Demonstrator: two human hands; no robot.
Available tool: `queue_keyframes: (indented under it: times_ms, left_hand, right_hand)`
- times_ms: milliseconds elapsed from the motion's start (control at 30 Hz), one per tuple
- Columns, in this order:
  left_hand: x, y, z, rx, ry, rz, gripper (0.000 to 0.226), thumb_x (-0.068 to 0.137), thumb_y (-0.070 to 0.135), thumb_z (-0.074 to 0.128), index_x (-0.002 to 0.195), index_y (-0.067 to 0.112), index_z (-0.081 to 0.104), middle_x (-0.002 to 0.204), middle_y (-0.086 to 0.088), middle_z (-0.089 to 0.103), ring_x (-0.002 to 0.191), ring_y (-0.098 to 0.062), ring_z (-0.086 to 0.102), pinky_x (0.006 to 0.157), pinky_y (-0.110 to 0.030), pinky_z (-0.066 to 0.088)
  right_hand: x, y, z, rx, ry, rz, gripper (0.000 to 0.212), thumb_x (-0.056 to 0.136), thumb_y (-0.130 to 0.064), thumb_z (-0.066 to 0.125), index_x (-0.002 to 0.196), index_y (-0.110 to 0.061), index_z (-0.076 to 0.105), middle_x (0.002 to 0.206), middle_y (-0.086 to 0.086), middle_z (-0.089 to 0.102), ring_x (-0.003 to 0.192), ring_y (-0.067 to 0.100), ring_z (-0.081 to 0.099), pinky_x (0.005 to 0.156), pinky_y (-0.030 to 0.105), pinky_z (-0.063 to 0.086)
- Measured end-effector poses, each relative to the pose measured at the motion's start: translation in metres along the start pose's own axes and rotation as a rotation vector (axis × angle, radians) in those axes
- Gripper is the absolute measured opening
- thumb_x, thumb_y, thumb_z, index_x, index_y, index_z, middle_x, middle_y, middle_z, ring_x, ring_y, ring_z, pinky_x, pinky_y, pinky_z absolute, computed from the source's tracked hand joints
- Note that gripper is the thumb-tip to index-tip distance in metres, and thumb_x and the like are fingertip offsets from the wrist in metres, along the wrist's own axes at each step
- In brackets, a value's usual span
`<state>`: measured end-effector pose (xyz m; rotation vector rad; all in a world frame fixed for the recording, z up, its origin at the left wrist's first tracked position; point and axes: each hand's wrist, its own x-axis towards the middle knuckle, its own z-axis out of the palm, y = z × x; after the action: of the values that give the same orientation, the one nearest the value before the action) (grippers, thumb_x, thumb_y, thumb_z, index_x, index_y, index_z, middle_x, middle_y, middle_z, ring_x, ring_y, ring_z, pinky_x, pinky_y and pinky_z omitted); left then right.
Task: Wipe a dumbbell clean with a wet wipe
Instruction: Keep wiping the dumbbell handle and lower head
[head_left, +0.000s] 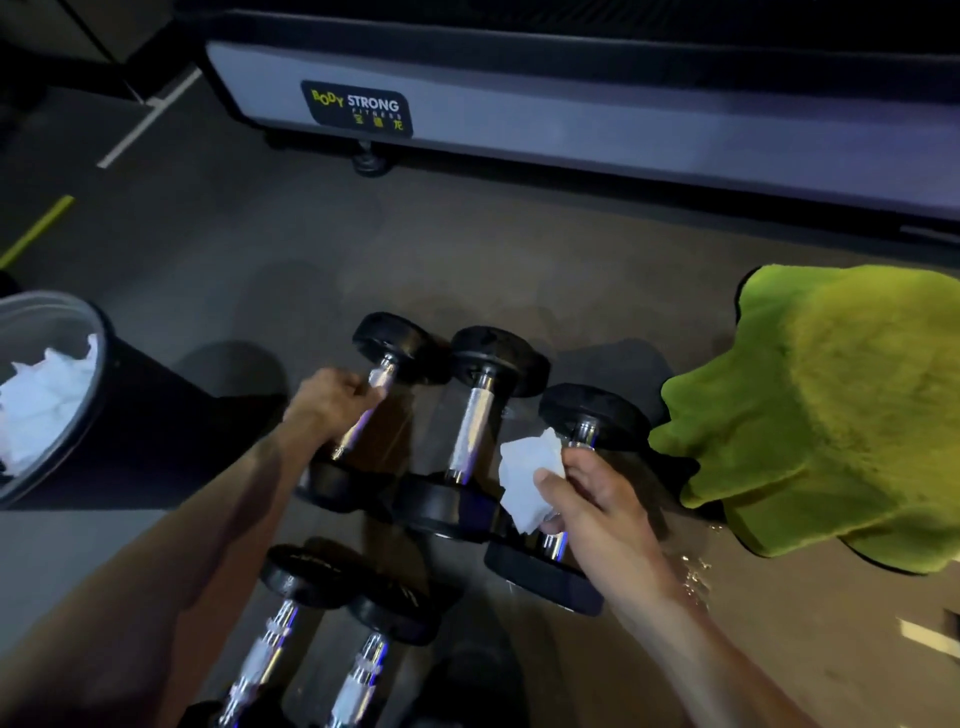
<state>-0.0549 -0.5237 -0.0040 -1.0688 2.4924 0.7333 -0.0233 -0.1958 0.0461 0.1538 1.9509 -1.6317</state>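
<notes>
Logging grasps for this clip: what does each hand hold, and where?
Left hand grips the leftmost dumbbell by its chrome handle. Right hand holds the wet wipe against the rightmost dumbbell's handle.

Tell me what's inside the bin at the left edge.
The bin holds crumpled white wipes or tissues piled against its near wall. Whatever lies beneath that pile, and the bin's bottom, is covered and cannot be seen; part of the bin is also cut off by the frame.

Dim, soft, wide-angle view.
Chrome bars (470, 415) catch glints; dark shadows pool on the floor (260, 260); edges bend and the near forearms blur.
</notes>
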Motion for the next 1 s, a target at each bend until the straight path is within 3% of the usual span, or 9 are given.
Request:
queue_keyframes:
  times_ms: [67, 133, 200, 333, 500, 567, 667, 800, 1000]
  left_hand:
    - [0.014, -0.007, 0.011, -0.068, -0.068, 0.026, 0.036, 0.099, 0.040, 0.069, 0.073, 0.016, 0.063, 0.083, -0.011, 0.071, 0.089, -0.034, 0.071, 0.074, -0.036, 0.049]
    - [0.023, -0.011, 0.019, -0.211, -0.120, 0.023, 0.033, 0.103, 0.030, 0.066, 0.074, 0.015, 0.064, 0.091, -0.015, 0.077, 0.076, -0.031, 0.072, 0.068, -0.034, 0.051]
    - [0.025, -0.012, 0.023, -0.241, -0.120, 0.038, 0.029, 0.105, 0.026, 0.063, 0.079, 0.014, 0.063, 0.095, -0.014, 0.076, 0.065, -0.024, 0.067, 0.064, -0.030, 0.049]
    - [0.016, -0.011, 0.030, -0.268, -0.058, 0.057, 0.027, 0.105, 0.027, 0.063, 0.081, 0.014, 0.063, 0.080, -0.004, 0.071, 0.060, -0.016, 0.064, 0.058, -0.026, 0.046]
    - [-0.021, -0.010, 0.017, -0.447, -0.016, 0.142, 0.029, 0.102, 0.035, 0.068, 0.079, 0.017, 0.069, 0.074, -0.002, 0.074, 0.065, -0.024, 0.069, 0.064, -0.032, 0.053]
    - [-0.046, 0.005, 0.000, -0.499, 0.040, 0.220, 0.028, 0.102, 0.032, 0.068, 0.080, 0.015, 0.068, 0.062, 0.007, 0.071, 0.061, -0.016, 0.067, 0.059, -0.026, 0.052]
    - [-0.098, 0.050, -0.031, -0.703, 0.061, 0.366, 0.013, 0.103, 0.023, 0.065, 0.093, 0.015, 0.070, 0.072, 0.003, 0.075, 0.062, -0.005, 0.068, 0.055, -0.014, 0.053]
    - [-0.175, 0.134, -0.058, -0.923, -0.042, 0.671, 0.015, 0.095, 0.032, 0.072, 0.099, 0.017, 0.071, 0.084, 0.000, 0.077, 0.070, -0.013, 0.073, 0.066, -0.023, 0.060]
    - [-0.247, 0.286, -0.039, -1.224, -0.211, 0.954, 0.010, 0.104, 0.011, 0.060, 0.108, 0.004, 0.065, 0.077, -0.001, 0.073, 0.067, -0.012, 0.070, 0.067, -0.024, 0.060]
  right_hand:
    - [0.004, 0.000, 0.001, -0.020, 0.001, -0.008, 0.009, 0.100, -0.024, 0.062, 0.104, -0.024, 0.070, 0.098, -0.003, 0.075, 0.079, 0.017, 0.069, 0.071, 0.018, 0.053]
    - [0.008, 0.000, 0.000, -0.028, -0.005, -0.016, 0.010, 0.100, -0.024, 0.062, 0.103, -0.026, 0.071, 0.096, -0.005, 0.075, 0.074, 0.011, 0.068, 0.069, 0.016, 0.051]
    - [0.013, -0.001, -0.002, -0.044, 0.004, -0.022, 0.012, 0.100, -0.025, 0.062, 0.105, -0.027, 0.073, 0.096, -0.005, 0.076, 0.077, 0.011, 0.070, 0.076, 0.024, 0.055]
    - [0.017, -0.003, -0.008, -0.068, 0.031, -0.076, 0.021, 0.092, -0.040, 0.063, 0.104, -0.030, 0.076, 0.097, -0.004, 0.078, 0.090, 0.020, 0.073, 0.089, 0.048, 0.058]
    - [0.009, -0.010, -0.020, 0.031, 0.059, -0.138, 0.013, 0.097, -0.014, 0.069, 0.106, -0.021, 0.074, 0.093, -0.006, 0.080, 0.086, 0.008, 0.075, 0.081, 0.031, 0.058]
    - [-0.003, -0.017, -0.027, 0.074, 0.081, -0.166, 0.010, 0.095, -0.013, 0.071, 0.104, -0.018, 0.071, 0.092, -0.003, 0.080, 0.089, 0.014, 0.076, 0.084, 0.032, 0.059]
    - [-0.026, -0.032, -0.040, 0.144, 0.121, -0.277, 0.007, 0.095, -0.013, 0.070, 0.094, -0.020, 0.072, 0.088, 0.002, 0.079, 0.085, 0.021, 0.075, 0.080, 0.035, 0.058]
    - [-0.058, -0.056, -0.067, 0.233, 0.277, -0.433, 0.006, 0.092, -0.016, 0.072, 0.091, -0.021, 0.075, 0.082, 0.003, 0.076, 0.070, 0.010, 0.065, 0.062, 0.024, 0.054]
    - [-0.086, -0.077, -0.143, 0.353, 0.648, -0.598, 0.011, 0.082, -0.032, 0.070, 0.089, -0.023, 0.072, 0.080, -0.010, 0.072, 0.075, 0.005, 0.060, 0.068, 0.019, 0.048]
